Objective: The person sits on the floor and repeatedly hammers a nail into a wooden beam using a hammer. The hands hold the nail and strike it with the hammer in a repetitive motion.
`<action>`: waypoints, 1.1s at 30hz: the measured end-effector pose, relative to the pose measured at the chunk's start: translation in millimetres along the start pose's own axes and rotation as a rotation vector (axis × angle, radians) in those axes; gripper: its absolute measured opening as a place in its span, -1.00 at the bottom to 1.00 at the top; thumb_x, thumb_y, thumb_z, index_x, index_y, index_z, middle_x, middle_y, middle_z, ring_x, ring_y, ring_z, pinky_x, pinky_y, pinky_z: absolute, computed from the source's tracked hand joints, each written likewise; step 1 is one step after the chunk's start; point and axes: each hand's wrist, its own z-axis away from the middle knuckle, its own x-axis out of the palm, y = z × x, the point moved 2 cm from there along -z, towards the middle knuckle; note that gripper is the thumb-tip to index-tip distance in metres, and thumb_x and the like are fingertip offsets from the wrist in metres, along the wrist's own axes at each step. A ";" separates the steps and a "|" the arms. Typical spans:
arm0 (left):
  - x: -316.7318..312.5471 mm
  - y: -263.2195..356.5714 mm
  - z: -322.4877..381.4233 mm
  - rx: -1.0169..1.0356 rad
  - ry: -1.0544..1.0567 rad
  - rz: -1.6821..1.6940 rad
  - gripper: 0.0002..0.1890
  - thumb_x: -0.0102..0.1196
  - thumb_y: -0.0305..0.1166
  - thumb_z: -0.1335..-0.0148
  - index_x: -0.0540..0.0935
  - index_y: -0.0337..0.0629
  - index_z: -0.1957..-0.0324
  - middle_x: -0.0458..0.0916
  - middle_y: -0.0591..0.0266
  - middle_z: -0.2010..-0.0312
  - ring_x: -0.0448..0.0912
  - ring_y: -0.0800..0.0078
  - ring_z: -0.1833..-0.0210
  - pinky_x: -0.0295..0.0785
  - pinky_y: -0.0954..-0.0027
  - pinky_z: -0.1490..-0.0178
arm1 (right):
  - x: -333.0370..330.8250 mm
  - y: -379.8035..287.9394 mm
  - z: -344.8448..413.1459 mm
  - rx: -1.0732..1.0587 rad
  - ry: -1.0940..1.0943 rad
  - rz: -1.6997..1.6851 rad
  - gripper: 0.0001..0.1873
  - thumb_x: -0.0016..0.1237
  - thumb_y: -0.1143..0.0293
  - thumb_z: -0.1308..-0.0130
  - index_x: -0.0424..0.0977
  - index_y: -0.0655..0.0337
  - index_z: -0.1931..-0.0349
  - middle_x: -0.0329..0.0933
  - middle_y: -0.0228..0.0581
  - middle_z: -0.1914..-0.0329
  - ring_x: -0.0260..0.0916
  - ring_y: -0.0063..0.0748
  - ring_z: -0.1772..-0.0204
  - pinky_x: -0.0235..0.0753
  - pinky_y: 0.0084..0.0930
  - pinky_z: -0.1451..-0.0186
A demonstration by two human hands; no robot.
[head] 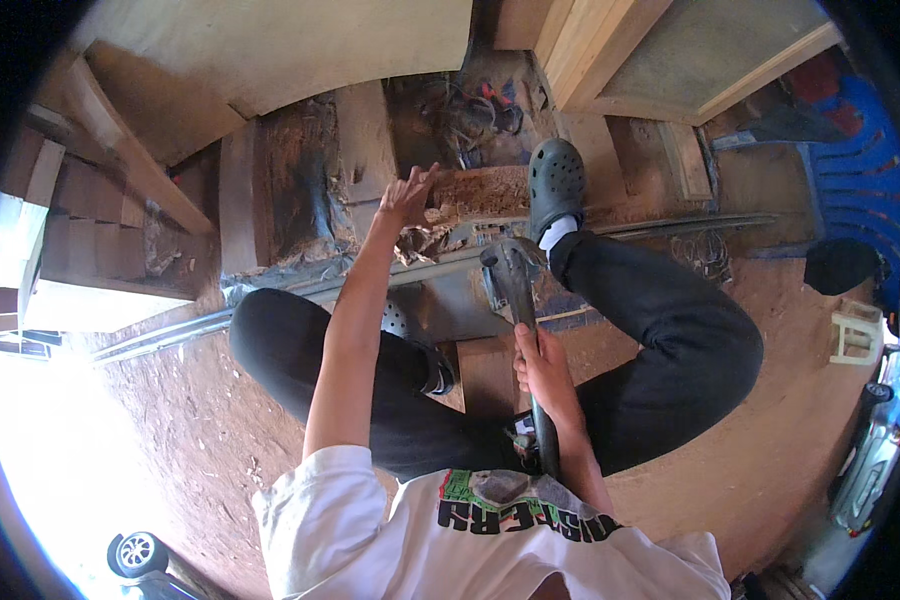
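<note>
My right hand [546, 371] is closed around the handle of a claw hammer [511, 277], its head pointing away from me, near my clog. My left hand [409, 196] reaches forward with its fingers spread, at the left end of a rough, splintered wood piece [484, 191]; whether it touches the wood I cannot tell. My green-grey clog [557, 180] rests against the right end of that piece. Broken wood scraps [424, 246] lie just below my left hand.
Long metal rails [420, 271] cross in front of me. Wooden boards [241, 195] and a door-like framed panel [645, 67] stand beyond. A wood block [487, 375] lies between my legs. Blue plastic chairs [862, 180] and a small stool [857, 334] are at right.
</note>
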 end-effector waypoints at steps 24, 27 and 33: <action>-118.2 18.3 -42.4 -0.052 0.877 1.676 -0.78 0.30 -0.53 -0.18 0.49 -0.18 0.49 0.42 0.37 0.67 0.34 0.59 0.68 0.25 0.47 0.61 | -7.5 -23.3 -16.5 0.094 0.122 0.021 -0.63 -0.08 -0.02 -0.50 0.29 0.07 0.32 0.07 -0.68 0.66 0.01 -0.85 0.69 -0.05 -0.72 0.68; -100.8 22.1 -57.7 -0.185 0.877 1.691 -0.77 0.30 -0.52 -0.19 0.47 -0.15 0.48 0.41 0.38 0.67 0.33 0.60 0.69 0.24 0.47 0.62 | -6.5 -27.7 -19.9 0.128 0.113 0.003 -0.63 -0.07 -0.01 -0.50 0.30 0.07 0.31 0.07 -0.68 0.66 0.01 -0.84 0.69 -0.05 -0.72 0.68; -53.9 17.9 -75.6 -0.128 0.759 1.770 -0.70 0.36 -0.48 -0.16 0.42 -0.18 0.26 0.52 0.32 0.52 0.41 0.61 0.60 0.32 0.47 0.57 | -4.8 -34.7 -41.0 0.119 0.158 0.040 -0.64 -0.08 0.01 -0.51 0.32 0.11 0.28 0.11 -0.65 0.64 0.05 -0.84 0.67 -0.01 -0.71 0.66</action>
